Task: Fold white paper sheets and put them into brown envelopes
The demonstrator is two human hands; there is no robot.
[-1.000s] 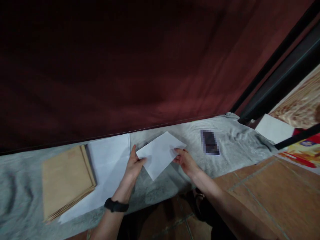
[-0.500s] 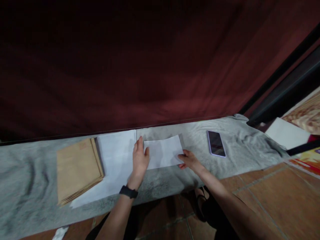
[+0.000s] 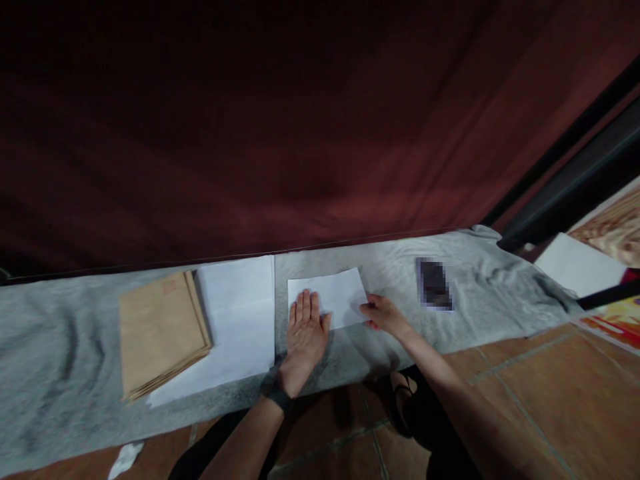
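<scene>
Arms: the left arm (image 3: 250, 433) comes up from the bottom and leans right; the right arm (image 3: 450, 397) comes in from the bottom right and leans left.
Watch: a black watch (image 3: 277, 395) sits on the left wrist.
Left hand: the left hand (image 3: 306, 337) lies flat, palm down, on the left part of the paper (image 3: 345, 290). Its fingers are straight and point away from the person. The thumb sticks out a bit to the right.
Right hand: the right hand (image 3: 384, 315) pinches the right edge of the paper, with the thumb on top and the other fingers curled.
Paper: it is white and lies on the grey cloth (image 3: 500, 287), in front of the person. The left hand hides its lower left part.
Floor: brown tiles (image 3: 545, 380), with a white scrap (image 3: 126, 459) at the bottom left.
Left side: big white sheets (image 3: 240, 313) lie near the paper, apart from it. Brown envelopes (image 3: 160, 333) lie in a pile over their left part. The top one has a red mark (image 3: 170, 287).
Right side: a phone (image 3: 435, 285), blurred, lies on the cloth near the right hand. Farther right is a black bar (image 3: 575, 173).
Back: a dark red sheet (image 3: 300, 133) stands behind the cloth.
</scene>
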